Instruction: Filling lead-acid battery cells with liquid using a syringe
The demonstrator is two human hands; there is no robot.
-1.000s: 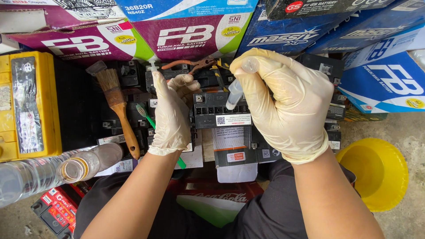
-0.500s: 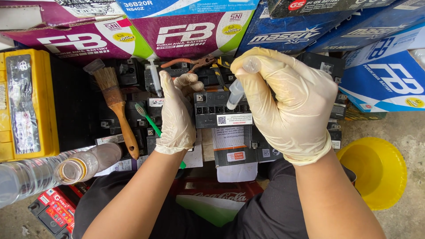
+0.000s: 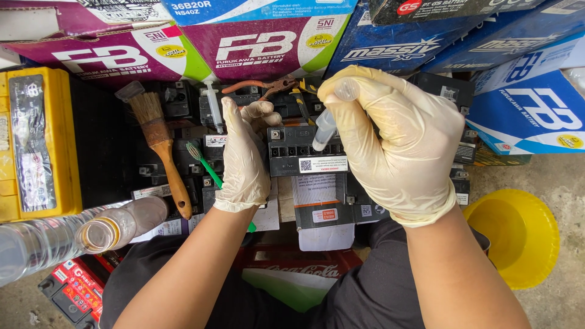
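A small black battery (image 3: 300,151) with a row of open cell holes stands in front of me. My gloved left hand (image 3: 245,155) grips its left end and steadies it. In my gloved right hand (image 3: 399,143) is a clear plastic syringe (image 3: 323,128), tip pointed down at a cell hole near the battery's right side. My thumb rests on the plunger top.
A wooden paintbrush (image 3: 159,143), green toothbrush (image 3: 210,173), second syringe (image 3: 212,106) and rusty pliers (image 3: 262,87) lie on other black batteries. A yellow battery (image 3: 36,143) and an open clear bottle (image 3: 73,234) are left. A yellow funnel (image 3: 518,234) sits right. Battery cartons (image 3: 262,45) stack behind.
My left hand shifted slightly right along the battery's end, uncovering the second syringe behind it. The right hand and its syringe have stayed nearly still.
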